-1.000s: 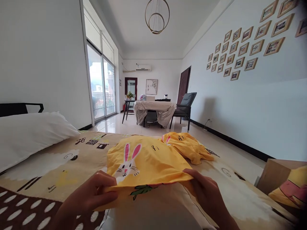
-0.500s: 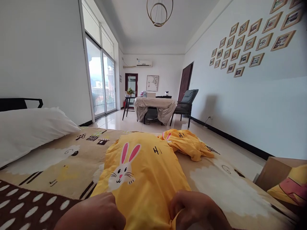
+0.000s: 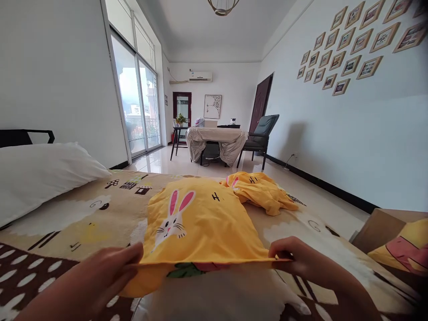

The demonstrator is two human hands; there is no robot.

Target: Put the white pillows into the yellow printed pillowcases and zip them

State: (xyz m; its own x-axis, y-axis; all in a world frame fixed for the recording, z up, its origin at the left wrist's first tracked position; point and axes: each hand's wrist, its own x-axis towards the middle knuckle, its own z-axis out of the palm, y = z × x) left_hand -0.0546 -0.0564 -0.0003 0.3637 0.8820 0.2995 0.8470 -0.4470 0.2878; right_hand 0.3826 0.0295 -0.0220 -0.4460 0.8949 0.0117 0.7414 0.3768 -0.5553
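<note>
Left hand (image 3: pixel 103 274), right hand (image 3: pixel 306 258) clamped on edge of yellow cloth (image 3: pixel 214 229); blanket (image 3: pixel 117 223) either side

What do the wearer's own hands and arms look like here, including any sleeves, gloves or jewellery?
The left hand and right hand are bare, with no gloves. No sleeve, watch or bracelet shows on the visible parts of the left forearm or right forearm. I see no rings, though some fingers are partly hidden.
</note>
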